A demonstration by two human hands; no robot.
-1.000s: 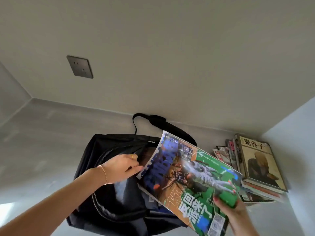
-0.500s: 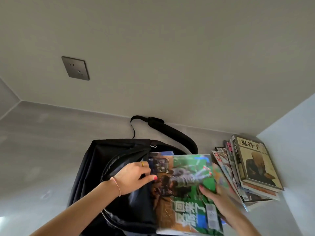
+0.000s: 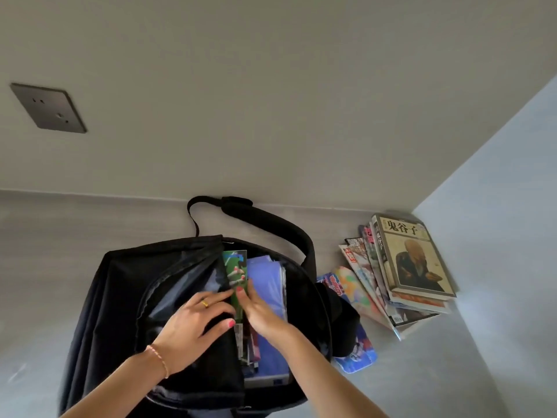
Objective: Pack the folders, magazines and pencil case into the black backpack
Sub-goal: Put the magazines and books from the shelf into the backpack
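Observation:
The black backpack (image 3: 114, 297) lies open on the grey surface. A green magazine (image 3: 235, 267) stands on edge inside its main compartment, next to blue folders (image 3: 265, 279). My left hand (image 3: 196, 324) lies flat on the front flap, fingers spread, pressing it away from the opening. My right hand (image 3: 260, 312) pinches the top edge of the green magazine, its fingers partly hidden between the magazine and the folders. More magazines (image 3: 361, 276) lie fanned out to the right of the bag.
A thick book with a tan cover (image 3: 413, 257) tops the fanned pile in the right corner. A blue printed flat item (image 3: 358, 354) lies against the bag's right side. Walls close in behind and to the right. A wall socket (image 3: 48, 108) is at upper left.
The green magazine went from tilted above the bag to standing on edge down inside it. My right hand moved with it into the opening. My left hand stayed on the flap.

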